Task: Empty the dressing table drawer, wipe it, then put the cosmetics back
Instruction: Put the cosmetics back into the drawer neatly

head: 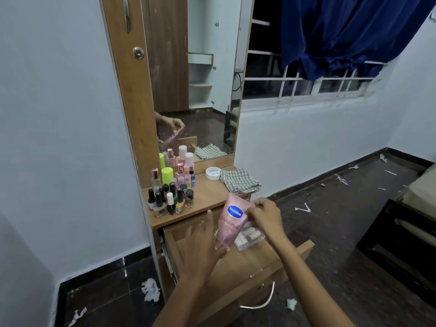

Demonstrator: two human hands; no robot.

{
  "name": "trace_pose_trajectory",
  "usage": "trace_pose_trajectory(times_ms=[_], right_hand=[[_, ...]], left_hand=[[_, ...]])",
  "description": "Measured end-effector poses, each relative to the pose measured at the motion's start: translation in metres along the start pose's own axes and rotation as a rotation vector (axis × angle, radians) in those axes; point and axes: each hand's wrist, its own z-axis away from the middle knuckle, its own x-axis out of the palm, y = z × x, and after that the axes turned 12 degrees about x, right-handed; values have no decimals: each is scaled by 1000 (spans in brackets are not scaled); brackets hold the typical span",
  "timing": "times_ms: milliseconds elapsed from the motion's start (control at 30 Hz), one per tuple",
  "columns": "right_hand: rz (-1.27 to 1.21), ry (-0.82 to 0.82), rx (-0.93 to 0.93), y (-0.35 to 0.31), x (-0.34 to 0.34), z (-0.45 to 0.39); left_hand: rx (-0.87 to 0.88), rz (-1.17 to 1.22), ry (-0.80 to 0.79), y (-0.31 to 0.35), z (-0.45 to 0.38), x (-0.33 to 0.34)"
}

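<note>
- Here, the right hand [264,214] pinches the top of a pink tube [230,223], held over the open drawer [304,250].
- The left hand [203,244] has straight fingers; its thumb touches the tube's lower end.
- Bottles [171,187], a jar [213,173] and a cloth [239,180] sit on the bench [207,197].

The wooden dressing table top [207,197] carries a crowd of bottles [171,190] on its left, a round white jar [213,173] at the far side, and a checked cloth [240,180] on the right edge
</note>
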Motion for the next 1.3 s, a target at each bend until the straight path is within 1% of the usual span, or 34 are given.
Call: trace_pose_trajectory(times_ms=[100, 133, 200, 300, 367, 400, 433, 467, 500, 567, 633, 700, 767, 800, 867, 900, 933, 1033, 1067, 1133, 1167, 1300], right_hand=[[-11, -142, 221, 17, 2, -1], [17, -173, 281, 22, 3, -2], [177, -191, 336, 31, 2, -5], [656, -165, 292, 43, -2, -9], [963, -100, 190, 45, 3, -4], [1074, -63, 118, 46, 10, -2], [1138, -63, 49, 47, 17, 0], [1164, -121, 4, 48, 25, 2], [1151, -218, -13, 46, 31, 6], [1078, -404, -26, 48, 43, 12], [1079, -472, -64, 53, 49, 17], [1089, -458, -48, 55, 49, 18], [1098, -455, -29, 52, 42, 18], [1095, -437, -5, 50, 38, 15], [1022, -338, 122, 52, 32, 2], [1017, -305, 157, 51, 29, 1], [1076, -295, 140, 53, 26, -2], [1196, -319, 29, 50, 29, 2], [1157, -365, 9, 51, 33, 2], [1109, -432, 5, 48, 37, 7], [1139, -445, -21, 50, 38, 6], [1199, -479, -8, 48, 40, 10]], left_hand=[[30, 6, -18, 3, 5, 6], [44, 8, -46, 2, 6, 7], [70, -28, -162, -2, 7, 13], [126, -57, -337, -11, 8, 23], [181, -29, -435, -14, 9, 26], [195, -17, -480, -17, 10, 27], [194, -8, -508, -19, 10, 27], [177, 1, -523, -22, 10, 25], [153, 10, -528, -26, 10, 24], [122, 18, -543, -30, 11, 18], [132, -66, -531, -33, 14, 10], [133, -181, -491, -37, 20, 3], [103, -232, -483, -44, 28, -3], [68, -223, -486, -48, 32, -5], [-4, -186, -487, -55, 39, -8], [-23, -170, -488, -59, 41, -8], [-35, -157, -495, -62, 43, -7], [-56, -142, -527, -66, 46, -2], [-60, -135, -529, -67, 46, -1], [-66, -115, -530, -68, 47, 0], [-68, -104, -536, -68, 47, -1], [-83, -70, -545, -68, 49, -1]])
